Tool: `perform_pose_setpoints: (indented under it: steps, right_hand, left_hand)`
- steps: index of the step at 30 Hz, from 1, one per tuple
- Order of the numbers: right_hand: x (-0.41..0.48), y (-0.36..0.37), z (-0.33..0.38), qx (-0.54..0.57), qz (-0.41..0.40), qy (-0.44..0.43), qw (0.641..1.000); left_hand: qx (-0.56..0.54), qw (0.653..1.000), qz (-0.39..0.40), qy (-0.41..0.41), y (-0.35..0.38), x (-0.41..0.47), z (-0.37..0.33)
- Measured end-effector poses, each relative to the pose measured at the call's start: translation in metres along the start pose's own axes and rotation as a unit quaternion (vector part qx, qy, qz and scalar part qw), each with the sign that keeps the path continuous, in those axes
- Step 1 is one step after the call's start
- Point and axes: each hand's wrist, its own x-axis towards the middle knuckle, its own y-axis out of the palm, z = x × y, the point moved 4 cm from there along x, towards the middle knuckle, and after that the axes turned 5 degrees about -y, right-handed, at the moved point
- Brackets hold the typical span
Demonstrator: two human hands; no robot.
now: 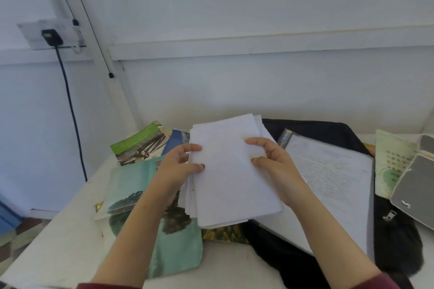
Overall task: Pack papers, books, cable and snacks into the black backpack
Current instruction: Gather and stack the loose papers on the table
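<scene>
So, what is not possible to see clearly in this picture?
Head view:
1. Black fabric backpack: its opening, hidden under the clear plastic folder.
2. Teal paperback book: its title, mostly covered by the left hand.
3. Stack of white paper sheets: any writing, too faint.
4. Grey flat object: cut off by the right edge.

Study room; books (pixel 138 145); wall socket (pixel 52 35)

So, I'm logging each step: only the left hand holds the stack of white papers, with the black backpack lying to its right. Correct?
Not quite. The head view shows both hands holding the stack of white papers: the left hand at its left edge and the right hand at its right edge. The black backpack does lie to its right.
</scene>
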Motion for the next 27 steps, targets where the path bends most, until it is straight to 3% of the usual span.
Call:
perform_pose_setpoints:
  steps: [5, 9, 18, 27]
  right_hand:
    - [0.004, 0.027, -0.022, -0.246, 0.014, 0.023, 0.969]
    - [0.001, 0.037, -0.032, -0.337, 0.01, 0.037, 0.941]
    - [-0.002, 0.021, -0.028, -0.225, -0.085, 0.074, 0.968]
    - [0.015, -0.023, 0.015, -0.198, -0.141, -0.003, 0.97]
  left_hand:
    - [0.214, 0.972, -0.079, 0.059, -0.025, 0.008, 0.007]
    - [0.262, 0.962, -0.057, 0.041, -0.024, 0.013, 0.015]
    - [0.192, 0.976, -0.063, 0.078, -0.017, 0.007, 0.013]
    - [0.071, 0.983, -0.079, 0.147, 0.023, 0.008, -0.027]
